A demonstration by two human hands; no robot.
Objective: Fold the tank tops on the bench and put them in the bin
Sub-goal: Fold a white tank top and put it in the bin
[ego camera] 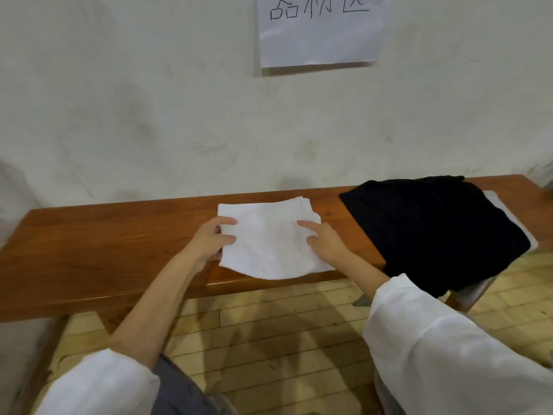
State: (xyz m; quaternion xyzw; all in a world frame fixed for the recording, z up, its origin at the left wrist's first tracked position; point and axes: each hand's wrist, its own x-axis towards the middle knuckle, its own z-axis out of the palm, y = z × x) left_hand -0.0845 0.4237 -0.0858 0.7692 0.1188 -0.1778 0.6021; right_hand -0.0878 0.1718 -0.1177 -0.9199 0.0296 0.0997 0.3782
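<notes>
The white tank top [269, 244] lay folded into a rough rectangle on the middle of the wooden desk [104, 244], its near edge hanging slightly over the desk's front rim. The left grip [214, 238] held the garment's left edge, its fingers curled over the top of the cloth and pinching it. The right grip [324, 244] lay on the garment's right side with the index finger stretched across the fabric and the other fingers bent into a wrinkle there; whether it pinched the cloth or only pressed on it could not be told. Both forearms came out of loose white sleeves [449, 348].

Just to the right, apart from the white piece, a black garment [434, 232] was spread over the desk and drooped past its front edge, with a pale cloth [505, 212] showing beneath it. A paper sign [320, 34] with handwritten characters hung on the wall above.
</notes>
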